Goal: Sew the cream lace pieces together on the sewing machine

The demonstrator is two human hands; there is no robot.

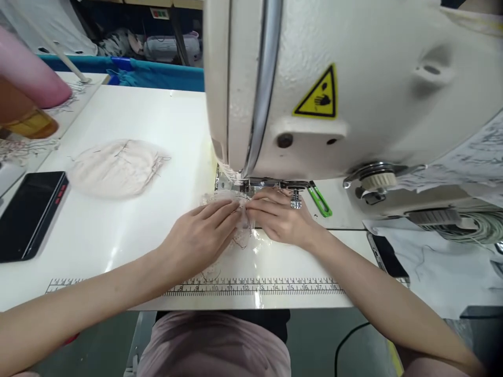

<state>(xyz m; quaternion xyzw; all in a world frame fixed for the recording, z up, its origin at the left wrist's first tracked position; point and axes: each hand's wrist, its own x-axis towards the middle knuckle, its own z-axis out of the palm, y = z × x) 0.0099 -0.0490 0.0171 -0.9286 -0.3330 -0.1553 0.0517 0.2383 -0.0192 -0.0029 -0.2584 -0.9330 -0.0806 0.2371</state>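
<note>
Both hands work at the needle area of a white sewing machine (353, 78). Under them lies a small piece of sheer, pale lace fabric (245, 230) with dark loose threads. My left hand (206, 230) rests on the fabric's left part, fingers together and pointing at the presser foot (244, 186). Closed on the fabric's right edge, my right hand (281, 217) has its fingertips meeting those of the left. The fabric's far edge is at the presser foot, and the fingers hide part of it.
A pale round fabric piece (118, 167) lies left, beside a black phone (31, 214). Thread cones (31, 68) stand at the far left. A green thread snipper (320, 200) is right of the needle. A printed ruler (251, 288) runs along the front edge; another phone (387, 256) lies right.
</note>
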